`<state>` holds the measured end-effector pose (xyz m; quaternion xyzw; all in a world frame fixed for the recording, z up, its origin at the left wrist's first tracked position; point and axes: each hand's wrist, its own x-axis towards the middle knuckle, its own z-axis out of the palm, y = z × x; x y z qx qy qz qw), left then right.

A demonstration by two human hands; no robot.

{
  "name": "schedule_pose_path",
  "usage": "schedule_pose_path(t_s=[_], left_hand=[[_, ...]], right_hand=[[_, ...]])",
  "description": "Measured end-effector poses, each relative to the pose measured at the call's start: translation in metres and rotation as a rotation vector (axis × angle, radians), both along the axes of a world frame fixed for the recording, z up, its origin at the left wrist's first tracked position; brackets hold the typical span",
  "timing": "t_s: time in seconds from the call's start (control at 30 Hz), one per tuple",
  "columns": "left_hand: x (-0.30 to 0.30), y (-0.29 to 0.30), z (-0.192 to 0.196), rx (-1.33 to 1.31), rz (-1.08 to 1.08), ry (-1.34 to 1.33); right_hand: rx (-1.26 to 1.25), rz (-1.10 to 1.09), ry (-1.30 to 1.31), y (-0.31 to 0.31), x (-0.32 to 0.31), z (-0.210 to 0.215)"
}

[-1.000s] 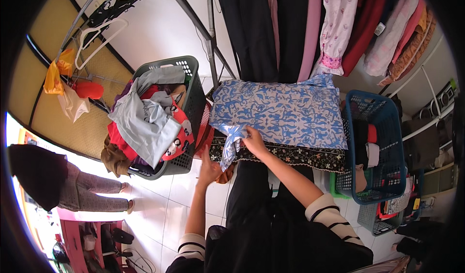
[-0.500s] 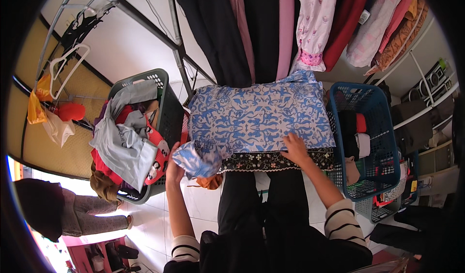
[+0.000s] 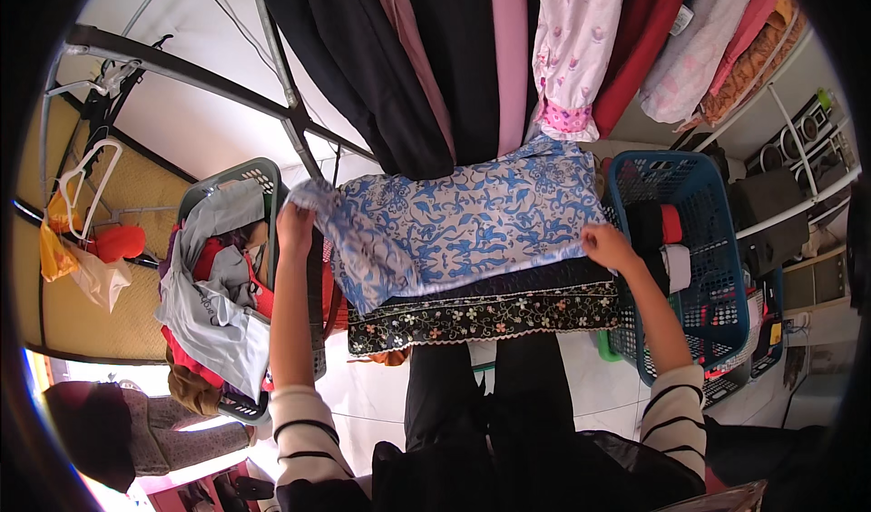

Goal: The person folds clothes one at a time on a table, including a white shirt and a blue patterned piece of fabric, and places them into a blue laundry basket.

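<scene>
I am folding the blue patterned cloth (image 3: 463, 226), which lies spread over a dark garment with a flowered border (image 3: 485, 308) on my lap, between the grey laundry basket (image 3: 249, 181) on my left and the blue basket (image 3: 694, 267) on my right. My left hand (image 3: 295, 231) is closed on the left corner of the cloth, pinching it and lifting it a little, so this end already curls over. My right hand (image 3: 606, 244) lies on the right edge of the cloth; I think it presses there, but I cannot tell if the fingers really grip. To do this fold well, I should keep the right side held flat so the cloth does not slide, and bring the left corner across evenly, matching the edges. The fabric looks thin and soft, so it may wrinkle; I should smooth it before pressing the fold.
</scene>
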<state>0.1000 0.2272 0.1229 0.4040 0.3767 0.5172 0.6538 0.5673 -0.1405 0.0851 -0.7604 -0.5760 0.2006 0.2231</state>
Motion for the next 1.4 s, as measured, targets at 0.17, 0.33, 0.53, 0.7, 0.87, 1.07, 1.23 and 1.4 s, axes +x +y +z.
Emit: schedule_pose_path(t_s=[0.17, 0.33, 0.53, 0.7, 0.87, 1.07, 1.23, 1.4], left_hand=[[0.033, 0.028, -0.011, 0.240, 0.130, 0.448], [0.001, -0.052, -0.057, 0.521, -0.085, 0.601], [-0.021, -0.152, -0.075, 0.710, -0.154, 1.126], [-0.018, -0.131, -0.096, 0.662, -0.045, 1.405], [-0.032, -0.077, -0.075, 0.309, -0.619, 1.245], [-0.012, -0.034, -0.068, 0.437, -0.199, 0.966], [-0.032, -0.048, -0.100, 0.427, -0.031, 0.826], [-0.045, -0.096, -0.115, 0.430, -0.163, 0.941]], right_hand=[[-0.022, -0.188, -0.080, 0.031, 0.026, -0.019], [-0.048, -0.182, -0.126, 0.015, 0.017, -0.001], [0.002, -0.033, -0.344, -0.009, -0.027, -0.011], [-0.125, -0.033, -0.304, -0.003, -0.005, -0.014], [-0.424, -0.010, -0.154, 0.000, 0.064, -0.014], [0.072, -0.267, 0.100, 0.019, 0.098, -0.023], [-0.079, -0.277, 0.138, 0.015, 0.073, -0.032], [-0.165, -0.118, -0.123, -0.022, 0.069, -0.048]])
